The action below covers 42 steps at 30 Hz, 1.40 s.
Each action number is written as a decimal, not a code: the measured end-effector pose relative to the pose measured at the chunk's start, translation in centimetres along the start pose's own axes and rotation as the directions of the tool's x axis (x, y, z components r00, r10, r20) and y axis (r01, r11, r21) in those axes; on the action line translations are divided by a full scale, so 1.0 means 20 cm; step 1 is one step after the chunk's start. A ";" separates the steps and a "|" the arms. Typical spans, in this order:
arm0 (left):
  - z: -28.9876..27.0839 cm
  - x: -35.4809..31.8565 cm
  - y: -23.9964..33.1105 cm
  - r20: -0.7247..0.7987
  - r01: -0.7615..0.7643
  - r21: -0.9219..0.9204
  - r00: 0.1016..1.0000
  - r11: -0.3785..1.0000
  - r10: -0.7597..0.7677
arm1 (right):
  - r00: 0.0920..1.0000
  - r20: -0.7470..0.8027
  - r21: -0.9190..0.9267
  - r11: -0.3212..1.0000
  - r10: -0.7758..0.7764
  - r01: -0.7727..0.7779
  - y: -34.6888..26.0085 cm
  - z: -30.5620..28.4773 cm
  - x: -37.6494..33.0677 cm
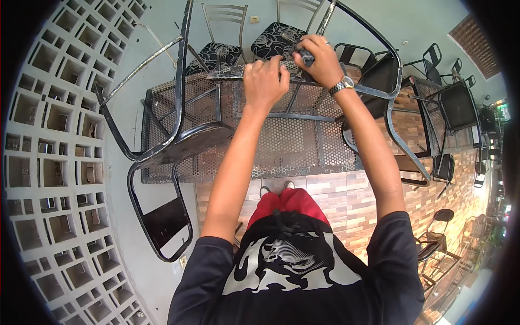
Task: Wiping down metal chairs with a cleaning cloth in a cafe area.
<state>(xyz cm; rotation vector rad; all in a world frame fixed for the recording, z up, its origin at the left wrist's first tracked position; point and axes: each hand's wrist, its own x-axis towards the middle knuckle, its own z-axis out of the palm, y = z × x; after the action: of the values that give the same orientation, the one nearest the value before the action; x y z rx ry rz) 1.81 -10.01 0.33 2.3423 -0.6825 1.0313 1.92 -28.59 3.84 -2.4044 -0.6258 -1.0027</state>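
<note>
One dark object [307, 57] clasped in right hand [323, 64], left hand [263, 84] on scuffed bar [225, 73], its grip unclear

I am noting a pale lattice-block wall [65, 192] along the left edge. Two patterned-seat chairs [273, 39] are standing at upper centre, a wall socket [254, 19] showing between their backrests. Black chairs [457, 105] are crowding the right side; plank-patterned flooring [346, 211] is spreading toward lower right.
</note>
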 end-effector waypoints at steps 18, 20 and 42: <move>-0.01 0.02 0.05 0.128 0.189 0.165 0.969 0.968 -0.211 | 0.964 0.212 0.180 0.976 -0.160 0.122 0.12 -0.03 0.03; 0.00 0.00 0.07 0.060 0.210 0.163 0.973 0.964 -0.222 | 0.966 0.194 0.162 0.976 -0.173 0.142 0.15 -0.01 0.04; 0.19 0.30 0.40 0.069 0.554 0.038 0.829 0.831 -0.556 | 0.981 0.042 0.275 0.946 -0.191 0.172 0.45 0.03 0.13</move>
<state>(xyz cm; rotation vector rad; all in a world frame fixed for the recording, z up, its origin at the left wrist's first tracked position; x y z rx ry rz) 2.45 -19.88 4.62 2.3825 0.0095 0.6793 9.03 -34.80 3.19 -2.1761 -0.9590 -0.8461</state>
